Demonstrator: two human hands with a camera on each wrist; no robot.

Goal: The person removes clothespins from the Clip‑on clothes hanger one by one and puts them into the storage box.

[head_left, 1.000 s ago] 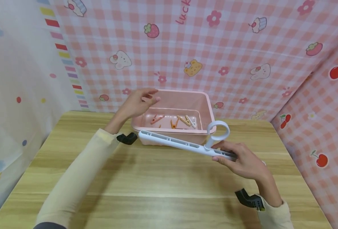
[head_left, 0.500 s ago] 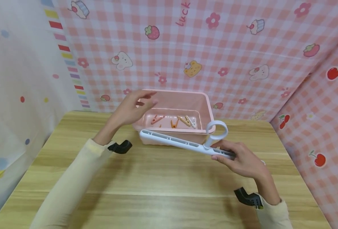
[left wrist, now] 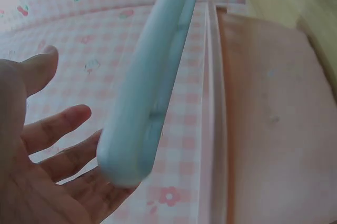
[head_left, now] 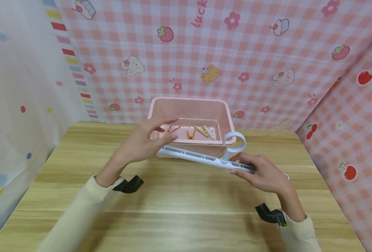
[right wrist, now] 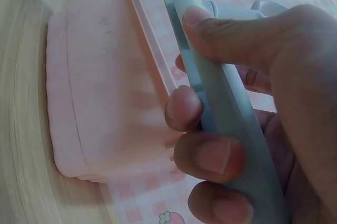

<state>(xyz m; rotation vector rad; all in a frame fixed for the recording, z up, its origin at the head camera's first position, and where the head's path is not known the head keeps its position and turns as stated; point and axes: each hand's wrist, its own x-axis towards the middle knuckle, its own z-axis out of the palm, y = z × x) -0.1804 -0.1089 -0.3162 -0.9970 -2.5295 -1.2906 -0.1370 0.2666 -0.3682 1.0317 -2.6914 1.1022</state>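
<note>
My right hand (head_left: 264, 173) grips one end of a pale, slotted plastic bar (head_left: 198, 157) with a ring hook (head_left: 235, 141), which looks like a folded hanger. In the right wrist view, the thumb (right wrist: 226, 34) lies along one side and the fingers (right wrist: 210, 155) curl round the other. The bar slants in front of a pink plastic basin. My left hand (head_left: 138, 143) is at the bar's far end, fingers spread and curved. In the left wrist view the bar's rounded end overlaps the fingertips, and the palm (left wrist: 37, 192) holds nothing.
The pink basin (head_left: 192, 99) stands at the back of the wooden table (head_left: 186, 217), close to the checked cloth wall (head_left: 186, 63). Several clothespins (head_left: 201, 132) in orange, pink and white lie on its floor. Another checked cloth (head_left: 362, 140) borders the right side.
My left hand has come down and nearer, from above the basin's left rim to the bar's far end. The right hand and bar have shifted slightly left.
</note>
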